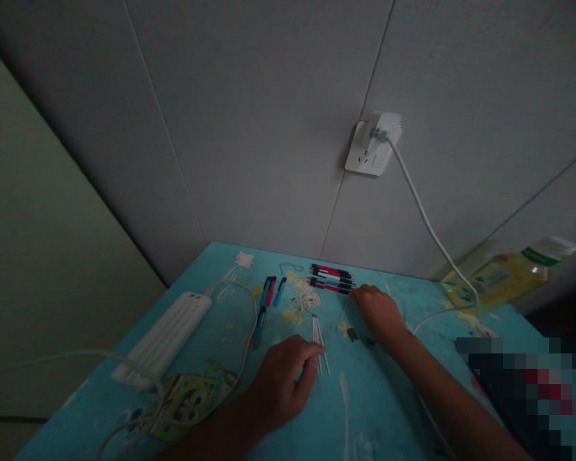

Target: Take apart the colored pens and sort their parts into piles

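Observation:
My right hand [378, 314] reaches to the back of the table, fingers closed at the tip end of the nearest pen [332, 286] in a row. Several click pens [333, 272] lie side by side there, red, black, white and blue. My left hand [288, 378] rests with loosely curled fingers, its index fingertip against a bundle of thin white pen refills [317, 330] lying flat. No object shows in the left fingers. Small dark pieces [352, 334] lie below my right wrist. Left of the refills are blue-and-red pens [267, 293] and a short blue piece [280, 291].
A white power strip [166, 336] with looping cable lies at the left on the blue patterned tablecloth [317, 416]. A bottle of yellow liquid [506, 278] lies at the right. A white cable [425, 214] hangs from a wall-socket charger [383, 131]. A pixelated dark object [518, 390] is at the lower right.

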A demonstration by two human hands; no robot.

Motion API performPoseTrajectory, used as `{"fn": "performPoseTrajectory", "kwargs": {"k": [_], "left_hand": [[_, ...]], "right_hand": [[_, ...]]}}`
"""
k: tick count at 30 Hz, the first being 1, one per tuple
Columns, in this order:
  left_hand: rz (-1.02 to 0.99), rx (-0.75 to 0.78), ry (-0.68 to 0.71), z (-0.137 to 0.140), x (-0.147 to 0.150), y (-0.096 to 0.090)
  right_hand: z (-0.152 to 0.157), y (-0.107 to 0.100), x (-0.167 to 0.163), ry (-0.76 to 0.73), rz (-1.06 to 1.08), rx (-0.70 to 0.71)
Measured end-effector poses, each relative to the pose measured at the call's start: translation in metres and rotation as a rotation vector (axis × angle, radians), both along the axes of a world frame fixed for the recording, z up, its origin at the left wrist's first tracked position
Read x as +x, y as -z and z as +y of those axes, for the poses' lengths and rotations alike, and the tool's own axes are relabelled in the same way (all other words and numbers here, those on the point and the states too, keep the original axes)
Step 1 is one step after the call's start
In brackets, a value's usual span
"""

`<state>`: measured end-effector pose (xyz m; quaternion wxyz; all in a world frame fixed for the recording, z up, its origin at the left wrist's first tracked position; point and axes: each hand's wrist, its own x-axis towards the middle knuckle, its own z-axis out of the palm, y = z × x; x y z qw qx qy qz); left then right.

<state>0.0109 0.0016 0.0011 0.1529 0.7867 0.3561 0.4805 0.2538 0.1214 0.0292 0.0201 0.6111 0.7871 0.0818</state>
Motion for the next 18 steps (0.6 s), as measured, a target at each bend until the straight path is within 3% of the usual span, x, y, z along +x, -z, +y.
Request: {"fn": "performPoseTrajectory", "kwargs": {"k": [8, 18], "left_hand": [[0.045, 0.058, 0.049, 0.002, -0.002, -0.003], [0.127, 0.034, 0.091, -0.001, -0.002, 0.000]], "right_hand": [[0.018, 0.001, 0.002, 0.026, -0.093, -0.056], [0.006, -0.004, 0.005, 0.032, -0.084, -0.018]]}}
